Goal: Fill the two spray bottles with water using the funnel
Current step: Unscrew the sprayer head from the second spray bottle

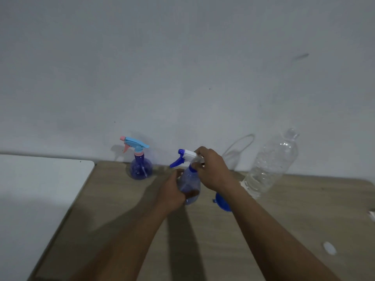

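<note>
Left hand [174,192], grip curled round the near spray bottle [190,184], is steadying it. Right hand [213,171] is pinching its sprayer head [187,155], probably unscrewing it for the funnel [220,201].

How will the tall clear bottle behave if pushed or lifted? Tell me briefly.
The tall clear bottle looks thin-walled and ribbed, so it would probably dent under a tight grip. It stands tall on a narrow base, so a push near the neck may tip it. Its neck seems uncapped, so any water inside could spill.
</note>
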{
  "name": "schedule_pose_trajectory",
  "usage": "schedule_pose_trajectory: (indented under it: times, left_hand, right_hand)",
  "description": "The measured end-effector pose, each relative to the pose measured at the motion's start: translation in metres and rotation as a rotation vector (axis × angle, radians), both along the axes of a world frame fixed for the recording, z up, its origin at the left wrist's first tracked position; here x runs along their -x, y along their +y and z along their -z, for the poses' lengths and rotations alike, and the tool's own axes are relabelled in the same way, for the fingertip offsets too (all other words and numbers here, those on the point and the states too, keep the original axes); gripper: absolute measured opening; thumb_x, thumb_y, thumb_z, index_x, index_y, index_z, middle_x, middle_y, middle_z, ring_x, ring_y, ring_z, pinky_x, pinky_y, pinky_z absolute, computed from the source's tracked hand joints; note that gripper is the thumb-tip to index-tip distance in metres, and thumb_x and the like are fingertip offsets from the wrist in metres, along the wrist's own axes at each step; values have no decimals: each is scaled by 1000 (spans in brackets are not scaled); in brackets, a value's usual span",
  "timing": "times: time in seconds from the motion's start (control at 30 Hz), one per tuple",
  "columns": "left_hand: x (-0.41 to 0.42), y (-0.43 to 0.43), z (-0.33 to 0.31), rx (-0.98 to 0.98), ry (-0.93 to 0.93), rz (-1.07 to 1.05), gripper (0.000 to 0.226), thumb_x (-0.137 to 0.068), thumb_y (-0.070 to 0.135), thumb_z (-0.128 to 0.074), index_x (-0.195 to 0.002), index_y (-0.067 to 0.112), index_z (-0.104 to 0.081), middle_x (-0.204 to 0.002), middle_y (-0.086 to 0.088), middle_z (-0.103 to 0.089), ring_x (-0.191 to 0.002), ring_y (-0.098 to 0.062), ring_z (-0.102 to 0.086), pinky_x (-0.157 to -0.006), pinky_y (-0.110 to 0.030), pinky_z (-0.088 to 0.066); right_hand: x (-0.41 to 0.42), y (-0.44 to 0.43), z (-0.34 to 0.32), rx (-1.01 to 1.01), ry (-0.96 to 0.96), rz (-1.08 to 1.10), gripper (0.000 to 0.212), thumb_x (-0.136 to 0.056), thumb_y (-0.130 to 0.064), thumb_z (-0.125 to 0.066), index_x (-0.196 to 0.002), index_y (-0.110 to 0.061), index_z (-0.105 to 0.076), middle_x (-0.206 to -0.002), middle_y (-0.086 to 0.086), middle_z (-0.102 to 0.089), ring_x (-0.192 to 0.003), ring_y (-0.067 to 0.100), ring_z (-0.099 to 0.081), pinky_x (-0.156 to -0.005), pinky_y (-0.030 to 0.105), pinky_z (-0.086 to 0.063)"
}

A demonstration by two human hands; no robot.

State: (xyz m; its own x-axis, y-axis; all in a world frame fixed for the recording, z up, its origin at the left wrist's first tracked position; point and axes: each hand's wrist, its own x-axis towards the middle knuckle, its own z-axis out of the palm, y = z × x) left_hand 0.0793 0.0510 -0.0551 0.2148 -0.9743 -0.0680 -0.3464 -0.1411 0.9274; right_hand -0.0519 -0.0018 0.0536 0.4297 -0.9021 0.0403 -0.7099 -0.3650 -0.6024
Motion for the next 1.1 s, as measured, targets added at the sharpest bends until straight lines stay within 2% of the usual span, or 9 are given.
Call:
schedule_pose_trajectory:
  times: [0.07, 0.17, 0.27, 0.37, 0.5, 0.67, 0.87, 0.97, 1.1]
  left_hand:
    - [19, 17, 0, -51, -18, 2, 81, -46, 66, -88, -112, 74, -41, -95, 42, -58, -89, 22, -54, -81, 1, -42]
    - [52, 42, 9, -77, -24, -36, 70, -64, 40, -90, -124, 41, -54, -108, 25, -60, -101, -1, -59, -92, -22, -48]
    - [78, 64, 11, -136, 95, -92, 55, -54, 43, -92, -98, 52, -60, -99, 30, -68, -102, -5, -66, -93, -35, -55]
    - [97, 81, 16, -126, 133, -106, 63, -48, 49, -89, -103, 56, -59, -107, 21, -69, -105, -8, -66, -93, -40, -56]
    - [109, 107, 7, -113, 102, -82, 55, -71, 19, -88, -116, 29, -59, -109, 11, -67, -104, -13, -65, -90, -30, -56]
    - [112, 118, 18, -141, 16, -73, 53, -78, 5, -76, -112, 42, -61, -111, 12, -72, -104, -8, -68, -95, -42, -56]
    - [115, 118, 21, -118, 20, -85, 58, -85, 7, -75, -133, 30, -53, -119, 15, -64, -111, -5, -63, -97, -28, -54]
    - [114, 117, 23, -104, 54, -82, 50, -87, 8, -74, -124, 35, -56, -117, 13, -67, -108, -6, -66, -81, -15, -54]
    - [115, 116, 26, -61, 69, -91, 45, -85, -2, -71, -113, 31, -61, -107, 10, -70, -103, -10, -68, -73, -16, -54]
  right_hand:
    - [18, 15, -1, -1, -21, -12, 19, -94, -9, -59, -112, -14, -60, -108, 5, -58, -88, 20, -56, -69, 24, -43]
    - [44, 41, 3, -2, -48, -24, 17, -92, -9, -58, -109, -14, -61, -102, 3, -62, -81, 18, -55, -60, 14, -39]
    - [71, 65, 11, -53, -148, -7, 16, -92, -11, -62, -106, -17, -61, -94, -3, -65, -74, 8, -56, -58, 8, -40]
    - [91, 85, 21, -124, -293, 56, 20, -88, -11, -68, -104, -20, -61, -90, -12, -64, -74, 0, -58, -60, 8, -41]
    - [105, 111, 38, -212, -469, 101, 28, -82, -10, -75, -106, -17, -62, -90, -14, -65, -75, -10, -60, -65, 9, -44]
    - [108, 139, 65, -244, -689, 263, 42, -77, -20, -83, -109, -23, -56, -100, -10, -71, -91, 0, -67, -73, 16, -50]
    - [104, 142, 73, -204, -694, 298, 24, -82, -21, -77, -98, -26, -61, -93, -14, -71, -85, -1, -67, -72, 27, -56]
    - [100, 144, 79, -136, -680, 301, 20, -87, -18, -74, -100, -27, -61, -93, -14, -70, -86, 2, -66, -74, 27, -54]
    - [95, 145, 83, -87, -680, 314, 16, -90, -19, -72, -101, -19, -62, -93, -11, -70, -87, 3, -65, -74, 25, -53]
